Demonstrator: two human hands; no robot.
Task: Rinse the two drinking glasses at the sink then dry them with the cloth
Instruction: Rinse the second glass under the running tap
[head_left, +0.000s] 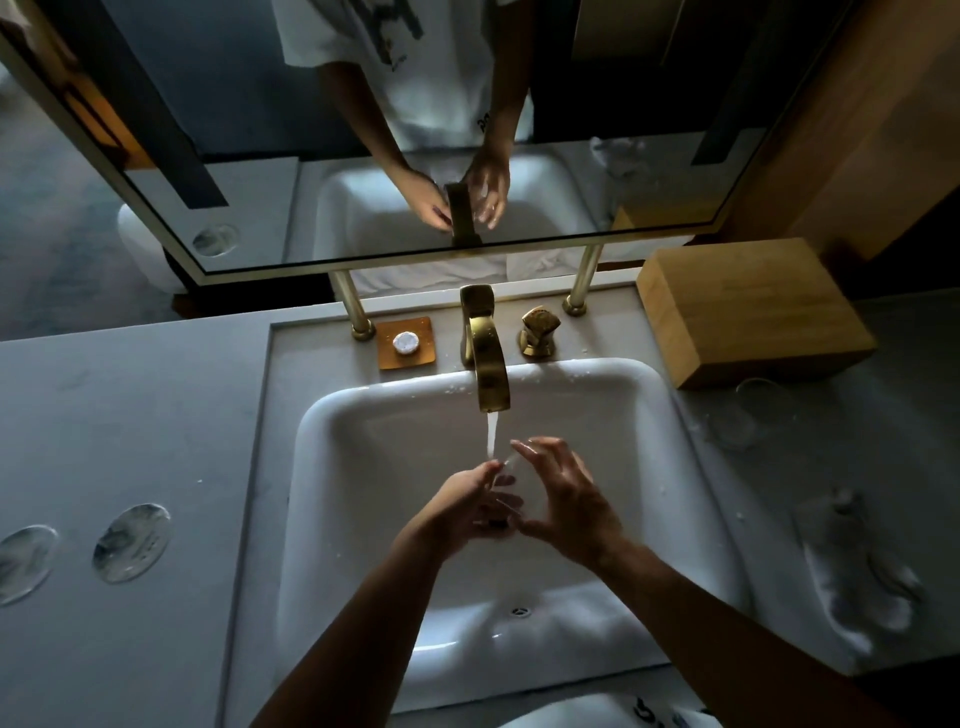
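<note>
A clear drinking glass (514, 486) is held over the white sink (363, 415) under the running stream from the gold tap (488, 364). My right hand (566, 499) grips its side with curled fingers. My left hand (467, 506) touches the glass at its rim, fingers at or inside the mouth; the exact hold is hard to see. A second clear glass (748, 410) stands on the counter right of the sink, below the wooden box. A white cloth (852, 571) lies crumpled on the right counter.
A wooden box (753, 312) sits at the back right. A gold handle (537, 330) stands beside the tap, and a soap dish (406, 343) left of it. Two round coasters (130, 543) lie on the left counter. A mirror (363, 156) hangs behind.
</note>
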